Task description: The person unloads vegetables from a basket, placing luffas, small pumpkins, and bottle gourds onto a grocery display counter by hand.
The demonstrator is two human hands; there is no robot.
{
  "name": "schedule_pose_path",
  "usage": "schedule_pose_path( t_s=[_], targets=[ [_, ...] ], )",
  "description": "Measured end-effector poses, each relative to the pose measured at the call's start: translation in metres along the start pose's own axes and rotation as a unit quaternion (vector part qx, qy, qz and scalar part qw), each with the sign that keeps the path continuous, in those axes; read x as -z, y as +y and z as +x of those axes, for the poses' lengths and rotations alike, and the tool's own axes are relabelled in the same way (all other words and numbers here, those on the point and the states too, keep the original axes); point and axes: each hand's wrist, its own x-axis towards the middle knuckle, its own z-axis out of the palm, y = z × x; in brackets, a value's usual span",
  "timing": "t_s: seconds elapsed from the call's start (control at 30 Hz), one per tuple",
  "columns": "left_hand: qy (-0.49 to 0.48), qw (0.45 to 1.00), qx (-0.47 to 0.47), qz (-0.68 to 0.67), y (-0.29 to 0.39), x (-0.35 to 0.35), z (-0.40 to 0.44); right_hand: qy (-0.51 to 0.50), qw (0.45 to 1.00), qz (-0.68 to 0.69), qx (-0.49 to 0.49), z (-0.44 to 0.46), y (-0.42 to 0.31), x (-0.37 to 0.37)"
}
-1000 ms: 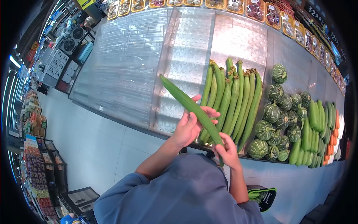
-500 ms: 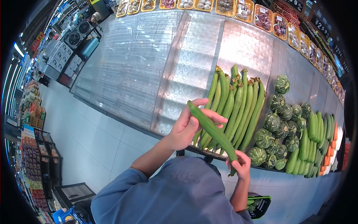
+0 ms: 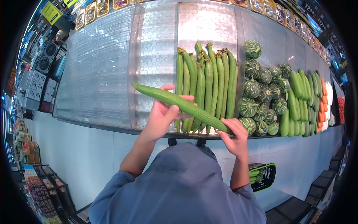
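Note:
A long green luffa gourd [image 3: 203,115] is held aslant over the front of the display, its thin tip at the upper left. My left hand [image 3: 159,118] is closed around its middle part, thumb on the near side and fingers behind. The lower right end sits between thumb and fingers of my right hand [image 3: 237,137]. Behind the held gourd, a row of similar luffa gourds [image 3: 209,82] lies side by side on the metal shelf, several with dried blossoms at the far end.
Striped round squashes [image 3: 264,91], green gourds [image 3: 294,102] and carrots [image 3: 323,100] lie to the right. Packed trays [image 3: 103,6] line the back edge. A black basket [image 3: 266,177] with green vegetables stands on the floor at the right. Clear plastic sheeting [image 3: 97,67] covers the left shelf.
The luffa gourd has turned flatter, its right end raised, with both hands still on it. My view has shifted, so the display appears farther left and higher.

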Motion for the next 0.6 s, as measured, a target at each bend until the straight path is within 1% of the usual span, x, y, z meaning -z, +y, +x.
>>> schedule_pose_path(
  t_s=[0.03, 0.1, 0.17, 0.23, 0.3, 0.37, 0.4, 0.43, 0.5, 0.53, 0.57, 0.6],
  targets=[
    [-0.006, 1.000, 0.005, -0.002, -0.006, -0.002, -0.002, -0.005, 1.000, 0.003, 0.007, 0.003, -0.003, -0.001],
    [-0.047, 0.997, 0.060, -0.019, -0.017, -0.005, -0.004, -0.006, 1.000, -0.010, 0.014, 0.005, -0.004, -0.003],
    [-0.040, 0.997, 0.054, -0.029, -0.019, -0.004, -0.006, -0.011, 0.999, -0.028, 0.013, 0.008, -0.009, -0.001],
    [-0.020, 0.995, 0.033, -0.091, -0.016, -0.001, -0.007, -0.010, 0.999, -0.052, 0.003, 0.011, -0.016, 0.009],
    [-0.019, 0.995, 0.026, -0.092, -0.013, 0.005, -0.008, -0.066, 0.993, -0.090, -0.029, 0.014, -0.021, 0.024],
    [0.037, 0.993, 0.012, -0.115, -0.012, 0.014, -0.008, -0.059, 0.993, -0.098, -0.021, 0.011, -0.012, 0.035],
    [0.046, 0.993, -0.001, -0.112, -0.012, 0.017, -0.008, -0.064, 0.993, -0.088, -0.037, 0.008, -0.010, 0.040],
    [0.038, 0.992, 0.005, -0.118, -0.012, 0.022, -0.008, -0.068, 0.993, -0.078, -0.053, 0.006, -0.008, 0.046],
    [0.088, 0.987, -0.007, -0.132, -0.016, 0.030, -0.008, -0.053, 0.994, -0.080, -0.052, 0.002, -0.006, 0.052],
    [0.102, 0.987, -0.001, -0.126, -0.018, 0.032, -0.008, -0.052, 0.996, -0.039, -0.067, 0.000, -0.006, 0.055],
    [0.097, 0.987, 0.003, -0.131, -0.021, 0.032, -0.008, -0.051, 0.995, 0.003, -0.081, -0.003, -0.006, 0.057],
    [0.116, 0.983, 0.015, -0.140, -0.024, 0.034, -0.008, -0.051, 0.995, 0.031, -0.077, -0.005, -0.005, 0.059]
  ],
)
